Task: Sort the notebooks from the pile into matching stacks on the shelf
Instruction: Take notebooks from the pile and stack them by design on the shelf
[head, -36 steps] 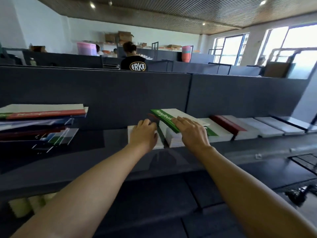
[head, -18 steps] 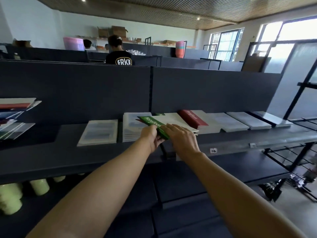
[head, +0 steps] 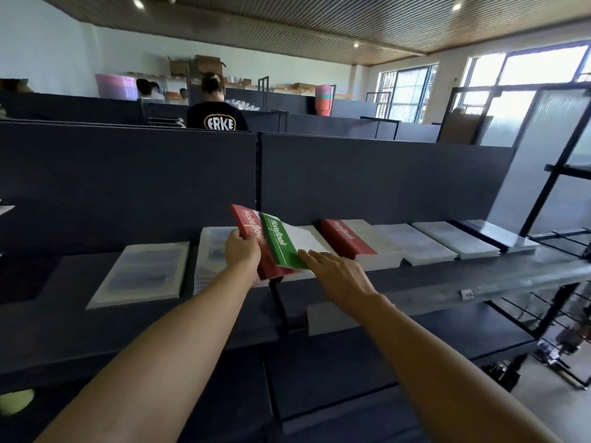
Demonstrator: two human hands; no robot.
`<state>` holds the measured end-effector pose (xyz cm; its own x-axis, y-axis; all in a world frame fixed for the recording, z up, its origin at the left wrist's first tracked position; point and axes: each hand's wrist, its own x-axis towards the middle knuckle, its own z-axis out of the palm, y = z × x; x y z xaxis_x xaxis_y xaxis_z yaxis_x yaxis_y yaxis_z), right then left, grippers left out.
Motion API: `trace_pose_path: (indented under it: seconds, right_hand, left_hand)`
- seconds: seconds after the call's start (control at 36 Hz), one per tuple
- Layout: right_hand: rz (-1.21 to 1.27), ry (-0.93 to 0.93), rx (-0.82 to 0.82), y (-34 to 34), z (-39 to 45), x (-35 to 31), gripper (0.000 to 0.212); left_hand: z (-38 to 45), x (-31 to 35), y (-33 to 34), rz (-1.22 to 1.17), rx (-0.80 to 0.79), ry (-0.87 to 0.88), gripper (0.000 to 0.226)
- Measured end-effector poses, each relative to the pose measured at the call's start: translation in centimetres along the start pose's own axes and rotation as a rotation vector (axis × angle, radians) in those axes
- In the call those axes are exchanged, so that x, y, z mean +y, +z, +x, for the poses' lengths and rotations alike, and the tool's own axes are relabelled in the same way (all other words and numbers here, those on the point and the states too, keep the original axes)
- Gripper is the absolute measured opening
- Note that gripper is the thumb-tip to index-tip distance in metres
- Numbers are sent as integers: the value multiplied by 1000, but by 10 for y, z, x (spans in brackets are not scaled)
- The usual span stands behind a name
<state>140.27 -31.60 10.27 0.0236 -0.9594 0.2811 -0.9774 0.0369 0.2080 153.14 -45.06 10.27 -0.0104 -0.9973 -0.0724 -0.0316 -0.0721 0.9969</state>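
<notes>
Stacks run along the shelf (head: 479,276) from 9 o'clock to 3 o'clock: a pale stack (head: 140,273) far left, a second pale stack (head: 212,251) beside it, then the working spot at centre. Left hand (head: 243,254) has fingers clamped on a red notebook (head: 248,227), tilted up and held off the stack. Right hand (head: 335,273) – fingers straight and slightly apart – rests flat on the green notebook (head: 281,244) lying on the white-paged stack (head: 307,241) below it. At 2 o'clock sits the red-covered stack (head: 348,239), likely the red one's home, then three more pale stacks (head: 454,239) toward 3 o'clock. Progress: looks well along, several sorted stacks up; red still in hand, the pile itself out of view so remainder unknown. Room: back panel (head: 383,180) close behind the stacks, stacks nearly touching – open strip only along the front edge, plus bare shelf at far 9 o'clock.
</notes>
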Motion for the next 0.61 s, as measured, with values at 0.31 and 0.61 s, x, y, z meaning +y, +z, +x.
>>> trace_pose_path:
  seconds: [0.31, 0.61]
  right_hand:
    - [23, 101, -212, 31, 40, 25, 56]
    - [424, 392, -164, 44, 72, 45, 41]
  left_hand:
    - [54, 15, -39, -179, 197, -72, 29]
    - [48, 22, 11, -231, 8, -132, 25]
